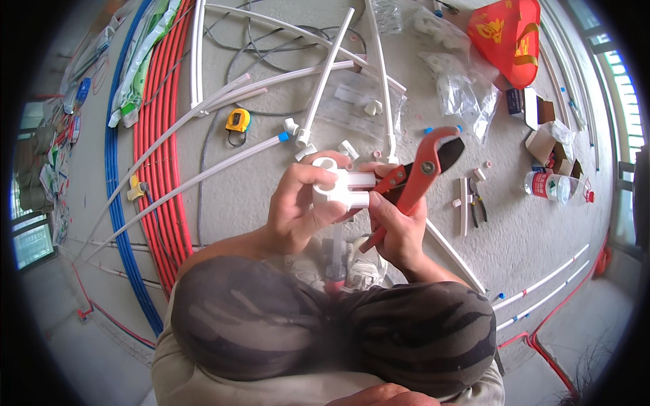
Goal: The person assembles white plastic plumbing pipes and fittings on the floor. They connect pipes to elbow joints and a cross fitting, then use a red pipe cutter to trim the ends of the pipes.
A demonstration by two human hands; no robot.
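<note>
My left hand is closed around a pair of white plastic pipe fittings, held above the floor in front of my knees. Two short white pipe pieces stick out of them to the right, side by side. In my right hand is a red-handled pipe cutter, its dark blade up and to the right. The right thumb and fingertips also touch the ends of the short pipes. Part of the cutter's lower handle is hidden by the fingers.
Loose white pipes lie ahead, near a yellow tape measure. Red pipes and blue pipes run along the left. On the right are pliers, a water bottle, open boxes and a red bag.
</note>
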